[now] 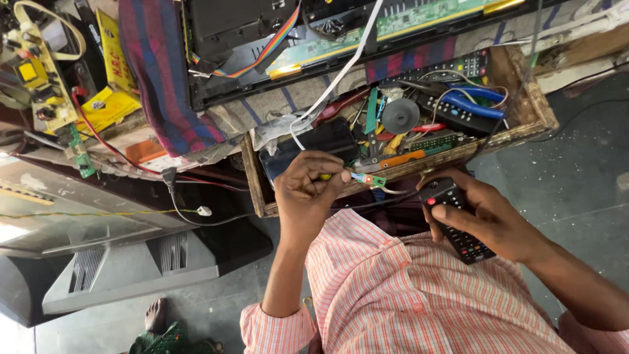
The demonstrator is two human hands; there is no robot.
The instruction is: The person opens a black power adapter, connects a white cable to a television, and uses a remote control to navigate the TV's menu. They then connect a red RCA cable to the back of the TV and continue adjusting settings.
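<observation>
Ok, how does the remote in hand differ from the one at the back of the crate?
The held remote is gripped in the right hand, thumb across its keys; the crate remote lies untouched among wires. The held remote is outside the wooden crate, the crate remote inside. Both are black, many-keyed.

Three remote controls (457, 221), one blue-handled pliers (473, 105), one small green circuit board (371, 178).
</observation>
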